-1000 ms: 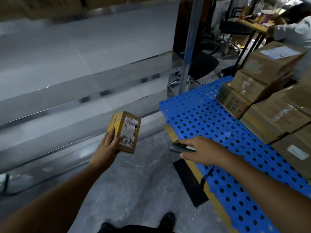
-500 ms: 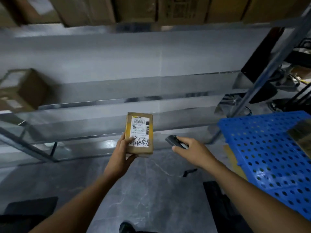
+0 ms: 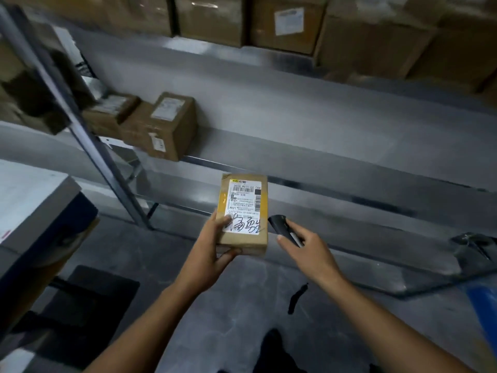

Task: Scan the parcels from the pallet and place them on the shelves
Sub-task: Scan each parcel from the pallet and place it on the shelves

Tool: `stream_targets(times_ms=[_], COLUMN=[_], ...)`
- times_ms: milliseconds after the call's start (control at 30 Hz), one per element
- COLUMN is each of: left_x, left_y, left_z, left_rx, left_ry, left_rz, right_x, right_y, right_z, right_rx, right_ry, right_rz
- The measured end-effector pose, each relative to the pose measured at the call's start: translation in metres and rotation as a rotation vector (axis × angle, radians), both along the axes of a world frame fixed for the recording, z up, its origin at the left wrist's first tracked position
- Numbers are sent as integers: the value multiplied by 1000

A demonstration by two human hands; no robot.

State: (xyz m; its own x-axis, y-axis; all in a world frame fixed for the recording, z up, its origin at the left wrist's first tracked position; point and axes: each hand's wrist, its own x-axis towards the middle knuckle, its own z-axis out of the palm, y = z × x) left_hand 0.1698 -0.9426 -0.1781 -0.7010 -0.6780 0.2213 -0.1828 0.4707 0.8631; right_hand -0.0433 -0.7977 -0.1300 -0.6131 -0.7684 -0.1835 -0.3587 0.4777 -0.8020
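The left hand (image 3: pixel 208 247) grips a parcel (image 3: pixel 243 214) before the shelf (image 3: pixel 322 146); just right of the parcel, the right hand (image 3: pixel 309 250) grasps what looks like a scanner (image 3: pixel 282 227).

Warehouse: metal shelves (image 3: pixel 295 125) of cartons (image 3: pixel 161 125).

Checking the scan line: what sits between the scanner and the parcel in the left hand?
Nothing. In the head view the scanner, held in the right hand, sits beside the parcel with only a bare gap between them.
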Motion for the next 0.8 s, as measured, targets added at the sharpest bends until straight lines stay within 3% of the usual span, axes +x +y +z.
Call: stream_targets(times_ms=[267,567,733,800], left_x=[-19,-68,-83,-88], left_y=[-127,-273,-290,-284], left_z=[-3,-26,-53,-61], left_rx=[7,-110,-458,-581], left_ry=[-80,-224,-344,-380], left_rz=[23,42,374,296], right_x=[-25,-64,-76,-83], right_y=[-132,-280,-326,-340], right_z=[-19,-47,-49,-45], right_rx=[12,11,43,72], right_ry=[46,12,-9,26], right_rz=[56,57,27,27])
